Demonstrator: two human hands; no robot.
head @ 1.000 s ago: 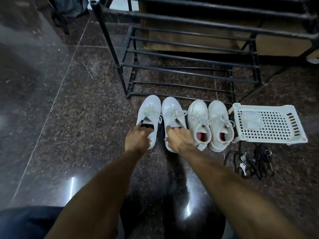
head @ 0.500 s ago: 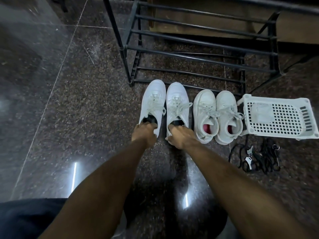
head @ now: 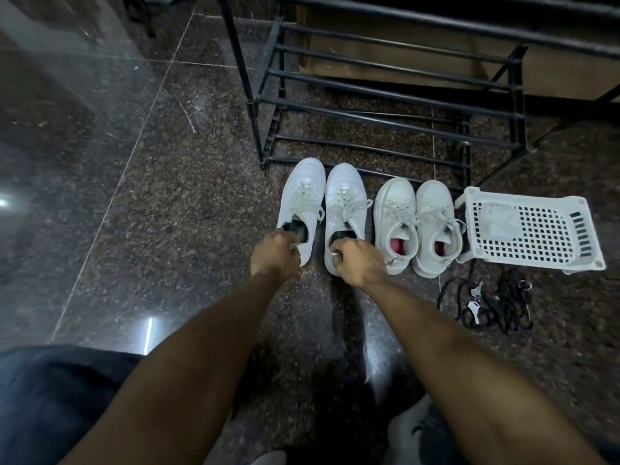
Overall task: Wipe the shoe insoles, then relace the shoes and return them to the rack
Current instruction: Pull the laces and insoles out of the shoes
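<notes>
Two laced white shoes, left shoe [head: 303, 203] and right shoe [head: 345, 213], stand at twelve o'clock before the rack [head: 385, 105]. Left hand [head: 275, 253] and right hand [head: 359, 263] each grip a heel. Lacing appears finished; racking remains.

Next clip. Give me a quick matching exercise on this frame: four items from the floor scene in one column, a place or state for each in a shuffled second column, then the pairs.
1. left hand
2. pink-lined shoes
3. white basket
4. black cords

A. tangled on the floor
B. lying farthest right
C. gripping a shoe heel
D. standing untouched, laced

Pairs: 1-C, 2-D, 3-B, 4-A
</notes>
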